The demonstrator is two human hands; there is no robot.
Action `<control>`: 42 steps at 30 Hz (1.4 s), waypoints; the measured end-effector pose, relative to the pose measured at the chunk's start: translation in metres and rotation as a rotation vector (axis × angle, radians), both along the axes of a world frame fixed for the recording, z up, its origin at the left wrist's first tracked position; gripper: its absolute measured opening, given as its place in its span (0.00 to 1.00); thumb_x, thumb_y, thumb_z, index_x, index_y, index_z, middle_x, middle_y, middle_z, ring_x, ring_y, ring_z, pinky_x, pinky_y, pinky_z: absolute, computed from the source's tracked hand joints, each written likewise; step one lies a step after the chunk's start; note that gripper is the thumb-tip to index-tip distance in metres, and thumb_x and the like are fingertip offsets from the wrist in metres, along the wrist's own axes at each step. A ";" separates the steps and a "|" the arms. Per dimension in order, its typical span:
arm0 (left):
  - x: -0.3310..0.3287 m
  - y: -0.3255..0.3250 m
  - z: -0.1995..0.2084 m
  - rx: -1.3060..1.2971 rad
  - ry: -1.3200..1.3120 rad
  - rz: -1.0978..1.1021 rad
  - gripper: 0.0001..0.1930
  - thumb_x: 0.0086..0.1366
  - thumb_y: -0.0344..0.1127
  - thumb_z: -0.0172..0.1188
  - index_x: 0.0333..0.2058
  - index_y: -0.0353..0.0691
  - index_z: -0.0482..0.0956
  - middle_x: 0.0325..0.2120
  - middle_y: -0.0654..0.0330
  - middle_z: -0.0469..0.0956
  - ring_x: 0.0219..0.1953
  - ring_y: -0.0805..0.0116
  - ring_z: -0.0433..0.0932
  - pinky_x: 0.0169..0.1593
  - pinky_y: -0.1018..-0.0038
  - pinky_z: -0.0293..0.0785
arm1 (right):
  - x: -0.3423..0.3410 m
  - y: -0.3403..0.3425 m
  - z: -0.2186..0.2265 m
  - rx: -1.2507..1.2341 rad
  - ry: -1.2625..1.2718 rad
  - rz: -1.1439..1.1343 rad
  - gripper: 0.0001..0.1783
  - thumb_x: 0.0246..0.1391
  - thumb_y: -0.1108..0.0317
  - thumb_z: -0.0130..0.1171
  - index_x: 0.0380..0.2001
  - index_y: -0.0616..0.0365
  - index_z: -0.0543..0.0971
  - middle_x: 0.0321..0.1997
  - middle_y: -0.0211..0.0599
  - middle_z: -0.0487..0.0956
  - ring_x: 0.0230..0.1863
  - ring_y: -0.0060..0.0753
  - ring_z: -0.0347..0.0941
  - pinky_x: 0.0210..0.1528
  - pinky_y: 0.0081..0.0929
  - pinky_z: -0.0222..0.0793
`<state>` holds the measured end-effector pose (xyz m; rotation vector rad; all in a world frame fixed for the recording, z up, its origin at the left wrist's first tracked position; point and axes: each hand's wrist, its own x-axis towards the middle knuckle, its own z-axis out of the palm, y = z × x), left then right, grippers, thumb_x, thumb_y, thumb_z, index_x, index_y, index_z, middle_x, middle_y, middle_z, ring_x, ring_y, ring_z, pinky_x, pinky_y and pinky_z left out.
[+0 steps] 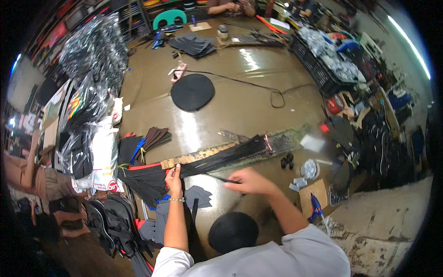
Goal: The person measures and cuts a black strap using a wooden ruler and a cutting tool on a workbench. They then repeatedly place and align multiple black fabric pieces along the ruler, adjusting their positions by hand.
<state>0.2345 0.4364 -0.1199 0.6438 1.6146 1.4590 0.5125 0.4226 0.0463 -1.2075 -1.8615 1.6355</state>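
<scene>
A thin black strap (pixel 207 173) runs between my two hands above the near part of the table. My left hand (pixel 174 182) pinches its left end, beside the end of a worn yellowish board (pixel 203 154). Closed round the other end, my right hand (pixel 249 181) is lower and to the right; its fingertips are partly hidden. A long bundle of black straps (pixel 230 152) lies along the board just beyond my hands. Left of my left hand, black cut pieces (pixel 145 182) are fanned out in a tied bunch. Grey cut pieces (pixel 198 196) lie between my forearms.
Black round discs lie near my body (pixel 234 232) and farther out (pixel 193 92). Plastic-wrapped goods (pixel 94 55) pile up at the left. A black crate (pixel 323 69) stands far right, a blue glue gun (pixel 316 205) near right. Another person's hands (pixel 230 7) are across the table (pixel 152 101).
</scene>
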 end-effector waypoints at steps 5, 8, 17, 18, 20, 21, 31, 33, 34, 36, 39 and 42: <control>-0.007 0.001 -0.017 0.037 -0.064 -0.039 0.11 0.56 0.38 0.61 0.30 0.35 0.78 0.24 0.70 0.74 0.27 0.83 0.66 0.34 0.85 0.62 | 0.101 -0.018 0.017 0.086 -0.082 -0.199 0.12 0.48 0.62 0.60 0.26 0.61 0.77 0.20 0.25 0.74 0.23 0.13 0.66 0.26 0.15 0.61; -0.011 0.000 -0.018 -0.065 -0.031 -0.026 0.10 0.57 0.38 0.60 0.32 0.36 0.78 0.25 0.70 0.74 0.26 0.85 0.66 0.31 0.85 0.61 | 0.147 0.005 -0.004 0.063 -0.085 -0.531 0.14 0.46 0.60 0.60 0.27 0.62 0.78 0.24 0.31 0.77 0.26 0.19 0.69 0.30 0.21 0.65; 0.000 -0.001 0.005 -0.111 -0.020 -0.032 0.11 0.56 0.43 0.60 0.26 0.41 0.77 0.17 0.71 0.71 0.15 0.85 0.61 0.18 0.86 0.53 | 0.180 0.083 -0.151 0.223 -0.249 -0.653 0.17 0.45 0.56 0.60 0.27 0.63 0.77 0.26 0.37 0.77 0.31 0.26 0.70 0.38 0.26 0.64; 0.001 -0.002 0.006 -0.121 -0.013 -0.029 0.11 0.56 0.43 0.60 0.26 0.41 0.77 0.17 0.71 0.71 0.15 0.85 0.61 0.18 0.86 0.53 | 0.180 0.083 -0.162 0.217 -0.259 -0.654 0.17 0.46 0.57 0.60 0.27 0.63 0.77 0.26 0.37 0.76 0.31 0.26 0.70 0.38 0.25 0.64; 0.001 -0.001 0.006 -0.119 0.012 -0.014 0.12 0.56 0.44 0.60 0.27 0.40 0.76 0.17 0.71 0.71 0.16 0.85 0.62 0.18 0.86 0.53 | 0.179 0.083 -0.178 0.195 -0.145 -0.651 0.17 0.45 0.57 0.60 0.27 0.62 0.77 0.26 0.41 0.76 0.31 0.33 0.71 0.37 0.30 0.65; 0.001 -0.001 0.005 -0.123 0.015 -0.019 0.12 0.56 0.43 0.60 0.27 0.40 0.76 0.18 0.70 0.72 0.16 0.85 0.63 0.19 0.86 0.55 | 0.179 0.083 -0.182 0.201 -0.097 -0.677 0.17 0.44 0.57 0.60 0.27 0.62 0.76 0.27 0.43 0.76 0.31 0.36 0.72 0.36 0.32 0.65; -0.011 -0.007 -0.008 0.021 0.069 -0.157 0.10 0.58 0.39 0.59 0.30 0.37 0.77 0.26 0.68 0.73 0.28 0.80 0.67 0.35 0.83 0.63 | 0.070 0.060 -0.038 0.474 -0.218 -0.775 0.13 0.45 0.60 0.59 0.25 0.60 0.78 0.26 0.39 0.79 0.29 0.31 0.75 0.33 0.29 0.69; -0.014 -0.010 -0.011 0.007 0.010 -0.181 0.06 0.59 0.34 0.58 0.30 0.38 0.76 0.25 0.70 0.72 0.28 0.83 0.66 0.35 0.85 0.62 | -0.013 0.053 -0.034 0.257 -0.008 -0.433 0.13 0.46 0.61 0.60 0.27 0.62 0.78 0.24 0.37 0.78 0.24 0.23 0.72 0.29 0.25 0.69; -0.014 -0.009 -0.012 0.031 -0.089 -0.187 0.05 0.59 0.33 0.57 0.31 0.38 0.76 0.27 0.70 0.73 0.29 0.84 0.66 0.35 0.86 0.62 | -0.053 0.052 -0.041 0.045 0.203 -0.290 0.14 0.46 0.60 0.60 0.27 0.61 0.78 0.22 0.36 0.78 0.20 0.19 0.71 0.23 0.22 0.67; -0.015 -0.010 -0.013 0.111 -0.182 -0.218 0.06 0.59 0.32 0.57 0.33 0.36 0.76 0.28 0.69 0.74 0.31 0.83 0.68 0.36 0.86 0.62 | -0.120 0.060 -0.067 0.041 0.140 -0.257 0.14 0.46 0.60 0.59 0.26 0.62 0.78 0.18 0.36 0.77 0.17 0.21 0.70 0.21 0.23 0.66; -0.015 -0.009 -0.011 -0.008 -0.105 -0.195 0.10 0.59 0.34 0.56 0.37 0.34 0.76 0.30 0.67 0.75 0.31 0.82 0.69 0.36 0.86 0.63 | -0.164 0.066 -0.109 0.261 -0.125 -0.310 0.13 0.42 0.60 0.59 0.25 0.60 0.79 0.22 0.47 0.76 0.26 0.44 0.74 0.31 0.35 0.69; -0.011 -0.005 -0.008 -0.024 -0.183 -0.101 0.10 0.59 0.35 0.58 0.32 0.34 0.78 0.27 0.67 0.76 0.29 0.83 0.69 0.34 0.86 0.64 | -0.174 0.067 -0.129 0.251 -0.255 -0.355 0.14 0.42 0.59 0.59 0.27 0.60 0.78 0.25 0.48 0.77 0.31 0.49 0.74 0.34 0.39 0.69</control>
